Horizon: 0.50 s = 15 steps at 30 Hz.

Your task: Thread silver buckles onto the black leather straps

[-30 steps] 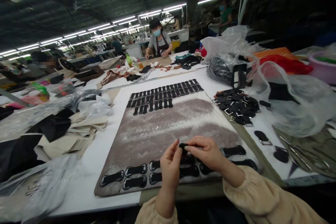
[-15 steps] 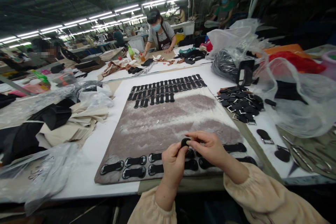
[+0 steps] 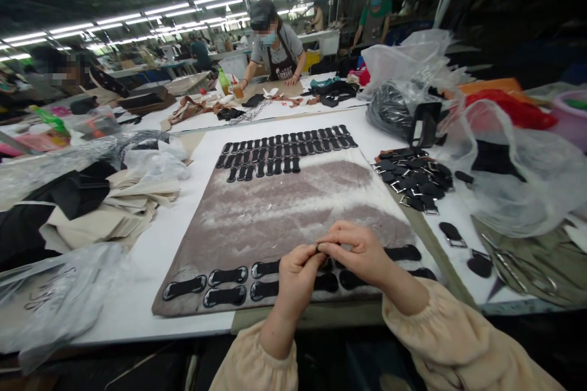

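Note:
My left hand (image 3: 296, 275) and my right hand (image 3: 360, 250) meet above the near part of a brown, white-dusted board (image 3: 238, 214). Fingertips of both pinch a small black strap piece (image 3: 318, 250), mostly hidden by the fingers. Under and beside my hands lie black dumbbell-shaped strap pieces (image 3: 184, 288) with shiny rounded ends, some covered by my wrists. Smaller-looking rows of the same black pieces (image 3: 274, 149) line the board's far edge. Right of the board, two black tabs with metal rings (image 3: 453, 232) lie apart from a pile of similar tabs (image 3: 419, 178).
Scissors (image 3: 511, 269) rest on olive cloth at the right. Clear plastic bags (image 3: 536, 183) and a black phone-like object (image 3: 425, 125) stand behind. Folded beige cloth (image 3: 105, 208) and plastic (image 3: 68, 299) lie left. A masked co-worker (image 3: 277, 49) leans over the far table.
The black piece between my fingertips has turned and is now more hidden. My hands stay pinched together, and the view has shifted slightly. The co-worker opposite has moved a little.

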{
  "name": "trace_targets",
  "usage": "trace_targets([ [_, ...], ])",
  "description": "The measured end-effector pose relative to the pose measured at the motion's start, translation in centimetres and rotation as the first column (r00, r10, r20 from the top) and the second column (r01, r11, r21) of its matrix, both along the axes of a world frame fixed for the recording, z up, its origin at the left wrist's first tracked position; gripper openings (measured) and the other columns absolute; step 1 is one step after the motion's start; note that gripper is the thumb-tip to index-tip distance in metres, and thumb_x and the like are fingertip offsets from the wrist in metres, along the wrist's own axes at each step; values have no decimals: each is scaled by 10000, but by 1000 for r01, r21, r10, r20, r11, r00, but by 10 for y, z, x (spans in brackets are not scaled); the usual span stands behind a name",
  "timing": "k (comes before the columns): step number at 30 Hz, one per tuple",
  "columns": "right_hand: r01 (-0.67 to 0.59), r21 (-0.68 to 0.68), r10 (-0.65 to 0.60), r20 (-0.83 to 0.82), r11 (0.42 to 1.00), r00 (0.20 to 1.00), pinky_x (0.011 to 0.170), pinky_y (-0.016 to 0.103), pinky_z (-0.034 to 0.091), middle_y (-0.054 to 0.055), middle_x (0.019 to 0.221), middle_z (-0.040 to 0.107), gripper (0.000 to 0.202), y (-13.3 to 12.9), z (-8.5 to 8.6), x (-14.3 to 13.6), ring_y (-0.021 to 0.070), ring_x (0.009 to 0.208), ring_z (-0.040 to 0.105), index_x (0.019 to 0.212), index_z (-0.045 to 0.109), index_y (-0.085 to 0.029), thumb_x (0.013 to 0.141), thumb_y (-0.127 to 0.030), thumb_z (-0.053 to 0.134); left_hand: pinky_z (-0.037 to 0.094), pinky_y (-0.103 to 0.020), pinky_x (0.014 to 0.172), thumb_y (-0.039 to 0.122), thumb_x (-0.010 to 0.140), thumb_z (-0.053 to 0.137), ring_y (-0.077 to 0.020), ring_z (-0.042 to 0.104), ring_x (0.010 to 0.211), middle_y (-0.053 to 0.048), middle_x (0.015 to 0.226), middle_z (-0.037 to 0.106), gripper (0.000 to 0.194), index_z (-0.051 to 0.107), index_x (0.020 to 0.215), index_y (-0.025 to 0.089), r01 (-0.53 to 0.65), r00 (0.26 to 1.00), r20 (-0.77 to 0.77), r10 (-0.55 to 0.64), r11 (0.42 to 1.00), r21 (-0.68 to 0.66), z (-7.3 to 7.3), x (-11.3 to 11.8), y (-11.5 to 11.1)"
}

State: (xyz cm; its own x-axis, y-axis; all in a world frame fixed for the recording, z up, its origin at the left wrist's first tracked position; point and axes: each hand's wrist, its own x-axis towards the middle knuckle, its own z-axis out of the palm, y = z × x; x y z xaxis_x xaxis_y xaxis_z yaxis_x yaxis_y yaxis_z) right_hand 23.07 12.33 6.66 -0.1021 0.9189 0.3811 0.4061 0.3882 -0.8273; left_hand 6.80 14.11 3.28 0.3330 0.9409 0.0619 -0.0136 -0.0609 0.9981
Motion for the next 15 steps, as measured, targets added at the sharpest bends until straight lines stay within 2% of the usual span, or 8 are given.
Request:
trace_targets([
  [3,20,46,-24,85,999,996,627,265,431,28,717,603,164,-2,2,-5,147,679,567,769,713,-161,884,-186,600,427,-240,652,219,806,627,-136,549,682,-10,702,630,131,743,759,178,20,998,-54,-18,999,28,0,2,-2],
  [5,66,100,-82,162,993,983,630,289,404,34,697,582,209,-2,2,-8,159,676,543,711,680,-150,887,-181,572,420,-236,638,211,810,617,-132,538,670,-7,688,620,148,730,724,171,24,997,-70,-22,999,24,0,3,-4],
  [8,107,108,-125,170,988,978,660,308,398,40,701,583,238,-2,-2,-10,173,698,541,696,665,-148,899,-195,549,412,-225,625,220,799,635,-122,527,657,-3,670,620,145,718,695,160,0,1000,-30,-1,999,-46,-3,4,-5],
  [10,77,24,-78,59,997,995,690,300,421,41,752,611,210,0,-6,-8,175,741,567,793,693,-156,916,-231,541,418,-220,628,245,782,665,-116,530,652,-1,669,635,114,722,735,158,-20,998,49,27,989,-144,-5,4,-4],
  [11,48,-37,-49,-21,998,999,699,295,435,40,791,621,197,0,-8,-6,176,764,579,912,699,-161,929,-259,529,425,-221,631,260,775,676,-115,536,648,-2,672,646,114,724,766,157,-29,994,97,49,980,-199,-5,4,-3],
  [13,3,-149,-29,-172,989,985,692,290,456,36,848,619,295,1,-11,-1,177,779,590,1175,616,-168,946,-318,507,442,-227,630,284,765,692,-117,555,639,-10,685,670,143,722,818,155,-45,977,186,105,953,-300,-5,4,-2],
  [15,19,-202,-64,-219,979,974,669,283,459,27,843,608,363,2,-12,3,173,753,586,1245,562,-168,932,-350,535,451,-228,619,290,749,707,-118,569,626,-20,689,683,161,716,817,144,-68,957,238,163,930,-362,-4,5,-1],
])
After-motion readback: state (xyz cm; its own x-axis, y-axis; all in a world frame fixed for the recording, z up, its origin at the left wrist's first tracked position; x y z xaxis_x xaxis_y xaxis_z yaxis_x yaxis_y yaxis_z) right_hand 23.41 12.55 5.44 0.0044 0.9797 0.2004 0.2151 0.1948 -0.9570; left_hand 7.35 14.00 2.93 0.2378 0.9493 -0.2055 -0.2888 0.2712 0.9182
